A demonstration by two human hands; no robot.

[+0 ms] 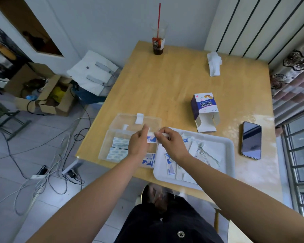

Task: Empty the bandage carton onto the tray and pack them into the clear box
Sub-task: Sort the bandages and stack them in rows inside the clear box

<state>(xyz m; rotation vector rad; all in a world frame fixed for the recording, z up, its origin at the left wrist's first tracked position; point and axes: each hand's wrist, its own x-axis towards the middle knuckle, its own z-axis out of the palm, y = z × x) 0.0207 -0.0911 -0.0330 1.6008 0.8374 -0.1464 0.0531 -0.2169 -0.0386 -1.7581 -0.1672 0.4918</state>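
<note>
Bandage strip (151, 139): pinched at either end between your left hand (139, 143) and right hand (172, 145), above the clear box (104, 148) and beside the tray (230, 151). Light, limp, probably slick-wrapped; grip the short ends. Carton (204, 109) lies open on the counter (165, 85).

Middle of the table (156, 88) bare: broad open lane from the cup (158, 44) at the far edge down to the clear box (104, 151) and tray (226, 146) at the near edge. The lid (130, 120) lies open flat behind the box. The left hand (139, 142) and right hand (172, 146), pinching one bandage (152, 139), cover the box–tray seam. The carton (204, 111) lies just behind the tray; the phone (251, 140) just right of it, narrow gap. The tissue (214, 64) far right, well apart.
</note>
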